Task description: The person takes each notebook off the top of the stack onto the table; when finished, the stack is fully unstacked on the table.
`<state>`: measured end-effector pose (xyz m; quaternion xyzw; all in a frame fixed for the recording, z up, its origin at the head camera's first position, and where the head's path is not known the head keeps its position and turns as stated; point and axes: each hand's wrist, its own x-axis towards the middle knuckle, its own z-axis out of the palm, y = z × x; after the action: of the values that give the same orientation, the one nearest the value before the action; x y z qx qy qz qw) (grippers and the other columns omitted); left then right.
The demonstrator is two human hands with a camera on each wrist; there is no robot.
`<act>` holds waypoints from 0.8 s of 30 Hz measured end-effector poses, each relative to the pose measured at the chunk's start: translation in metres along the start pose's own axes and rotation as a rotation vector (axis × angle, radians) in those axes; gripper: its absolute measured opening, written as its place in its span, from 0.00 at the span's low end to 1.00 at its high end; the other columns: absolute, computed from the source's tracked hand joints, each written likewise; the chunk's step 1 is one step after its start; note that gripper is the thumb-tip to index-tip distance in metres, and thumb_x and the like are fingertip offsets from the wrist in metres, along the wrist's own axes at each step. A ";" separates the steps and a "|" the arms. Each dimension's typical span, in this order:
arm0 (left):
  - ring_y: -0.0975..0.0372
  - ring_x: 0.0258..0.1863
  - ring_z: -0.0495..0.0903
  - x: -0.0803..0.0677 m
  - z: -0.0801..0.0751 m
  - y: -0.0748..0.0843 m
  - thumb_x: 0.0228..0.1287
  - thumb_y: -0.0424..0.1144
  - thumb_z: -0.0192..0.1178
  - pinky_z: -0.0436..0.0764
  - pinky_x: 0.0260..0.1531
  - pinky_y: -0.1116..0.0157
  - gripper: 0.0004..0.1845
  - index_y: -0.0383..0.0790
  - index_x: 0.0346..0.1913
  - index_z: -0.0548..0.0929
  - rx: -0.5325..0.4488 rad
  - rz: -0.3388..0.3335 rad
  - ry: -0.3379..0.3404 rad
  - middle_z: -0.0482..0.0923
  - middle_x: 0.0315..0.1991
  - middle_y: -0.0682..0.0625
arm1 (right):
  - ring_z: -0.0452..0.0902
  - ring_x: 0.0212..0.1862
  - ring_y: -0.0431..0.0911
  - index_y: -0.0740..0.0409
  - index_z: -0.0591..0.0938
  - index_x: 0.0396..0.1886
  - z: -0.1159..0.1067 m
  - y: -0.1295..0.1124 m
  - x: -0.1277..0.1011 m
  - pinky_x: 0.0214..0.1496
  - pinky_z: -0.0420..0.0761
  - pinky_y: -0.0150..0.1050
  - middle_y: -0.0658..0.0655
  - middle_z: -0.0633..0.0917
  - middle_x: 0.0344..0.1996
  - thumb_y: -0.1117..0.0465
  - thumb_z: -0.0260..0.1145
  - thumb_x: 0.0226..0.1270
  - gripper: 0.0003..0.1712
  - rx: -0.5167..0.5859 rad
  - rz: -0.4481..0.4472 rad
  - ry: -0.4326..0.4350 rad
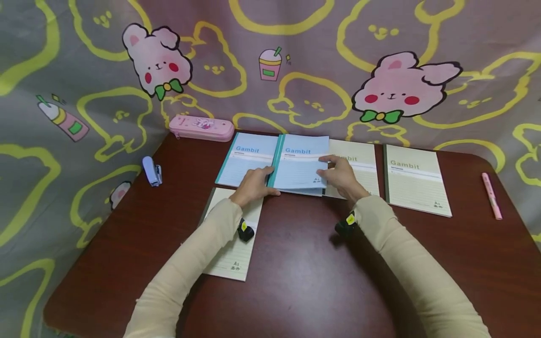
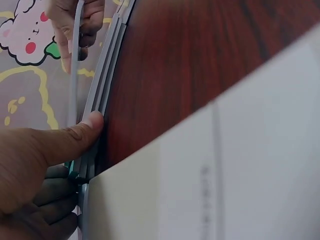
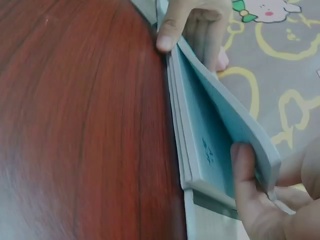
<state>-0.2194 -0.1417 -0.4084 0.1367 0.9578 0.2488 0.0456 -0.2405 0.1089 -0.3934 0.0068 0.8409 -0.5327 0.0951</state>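
I see the table (image 1: 304, 263), its far edge carrying a blue stack (image 1: 300, 169). My left hand (image 1: 253, 185) pinches its spine corner; my right hand (image 1: 342, 177) pinches its right edge, lifting the top notebook (image 3: 220, 135).

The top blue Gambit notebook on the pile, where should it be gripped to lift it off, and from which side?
Probably at its free right edge, coming from the right. The top blue notebook has its teal spine on the left, pinned by the left hand, while the right hand pinches the right edge, already bowed above the stack, thumb on top, leaving a gap for fingers.
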 end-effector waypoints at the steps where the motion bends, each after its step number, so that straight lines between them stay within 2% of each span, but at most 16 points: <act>1: 0.50 0.57 0.79 0.000 0.001 -0.001 0.47 0.49 0.76 0.77 0.57 0.56 0.44 0.37 0.67 0.71 0.004 0.002 -0.003 0.77 0.61 0.40 | 0.66 0.26 0.37 0.62 0.74 0.64 0.000 0.000 0.000 0.24 0.74 0.26 0.56 0.68 0.41 0.68 0.62 0.66 0.25 0.052 0.021 -0.001; 4: 0.50 0.55 0.80 0.000 0.001 -0.002 0.47 0.47 0.76 0.77 0.57 0.56 0.42 0.38 0.66 0.72 0.005 0.011 -0.007 0.79 0.58 0.40 | 0.70 0.29 0.36 0.59 0.73 0.66 -0.002 -0.003 -0.008 0.28 0.79 0.25 0.54 0.67 0.44 0.71 0.61 0.67 0.27 0.172 0.057 0.020; 8: 0.50 0.58 0.78 0.000 -0.003 -0.002 0.49 0.44 0.75 0.75 0.60 0.56 0.41 0.37 0.67 0.71 -0.001 0.017 -0.015 0.78 0.60 0.40 | 0.80 0.36 0.36 0.57 0.71 0.67 -0.011 -0.007 -0.041 0.39 0.85 0.32 0.54 0.71 0.46 0.71 0.59 0.69 0.27 0.252 0.032 0.034; 13: 0.50 0.64 0.74 0.001 -0.006 0.000 0.52 0.44 0.74 0.72 0.65 0.57 0.40 0.34 0.68 0.70 0.002 0.013 -0.028 0.73 0.65 0.40 | 0.81 0.40 0.36 0.56 0.71 0.67 -0.025 -0.003 -0.105 0.42 0.86 0.36 0.57 0.74 0.49 0.68 0.62 0.68 0.28 0.226 -0.020 0.001; 17: 0.51 0.66 0.71 0.002 -0.008 0.000 0.53 0.48 0.73 0.70 0.66 0.57 0.43 0.35 0.69 0.68 -0.009 0.025 -0.052 0.72 0.66 0.40 | 0.81 0.42 0.38 0.53 0.71 0.67 -0.026 0.006 -0.153 0.41 0.85 0.34 0.62 0.77 0.52 0.66 0.65 0.66 0.30 0.147 0.011 -0.031; 20: 0.51 0.68 0.69 0.001 -0.008 0.000 0.54 0.48 0.72 0.70 0.66 0.57 0.43 0.36 0.70 0.67 -0.033 0.015 -0.067 0.70 0.67 0.40 | 0.79 0.43 0.39 0.53 0.73 0.66 -0.019 0.015 -0.179 0.39 0.84 0.33 0.63 0.76 0.53 0.67 0.66 0.65 0.30 0.118 0.030 -0.036; 24: 0.51 0.68 0.69 0.000 -0.007 -0.001 0.55 0.45 0.72 0.70 0.66 0.56 0.41 0.36 0.70 0.66 -0.048 -0.002 -0.071 0.70 0.67 0.39 | 0.79 0.43 0.41 0.56 0.74 0.65 -0.001 0.025 -0.199 0.38 0.83 0.33 0.64 0.76 0.51 0.72 0.66 0.62 0.30 0.206 0.081 -0.050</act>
<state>-0.2204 -0.1455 -0.4031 0.1432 0.9494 0.2668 0.0833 -0.0422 0.1384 -0.3824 0.0373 0.7782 -0.6119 0.1362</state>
